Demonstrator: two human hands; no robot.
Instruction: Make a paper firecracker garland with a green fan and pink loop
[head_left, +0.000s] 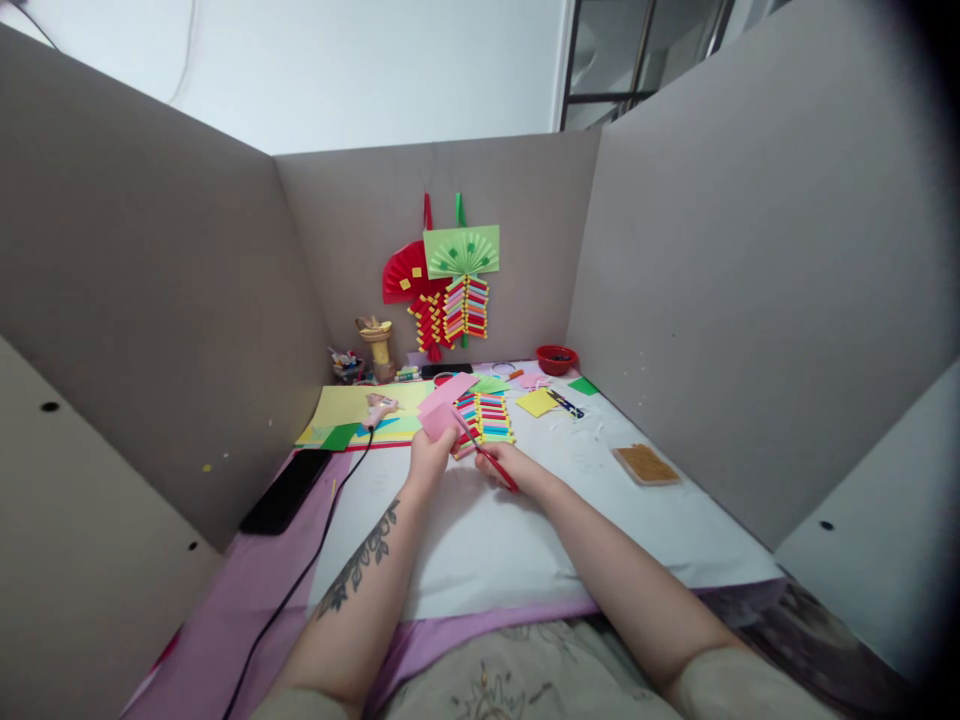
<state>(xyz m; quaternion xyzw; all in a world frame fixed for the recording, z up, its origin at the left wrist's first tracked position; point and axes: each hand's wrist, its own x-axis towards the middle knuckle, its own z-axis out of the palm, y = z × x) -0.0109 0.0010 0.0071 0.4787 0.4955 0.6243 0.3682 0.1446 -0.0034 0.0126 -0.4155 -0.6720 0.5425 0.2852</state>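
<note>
My left hand (435,453) is closed on a sheet of pink paper (438,421), held up over the white table cover. Red-handled scissors (499,468) are in my right hand (504,465), their blades pointing up and left against the right edge of the pink paper. Whether the blades are parted is too small to tell. Behind my hands lies a row of coloured paper rolls with yellow ends (491,418). Another pink paper strip (454,388) shows just beyond the held sheet.
A pink glue gun (380,408) with a black cord rests on yellow sheets (337,408). A black phone-like slab (287,492) lies at left. To the right are a craft knife (566,404), yellow paper (535,402), a red bowl (556,360) and a brown-filled tray (646,465). Paper ornaments (463,252) hang behind.
</note>
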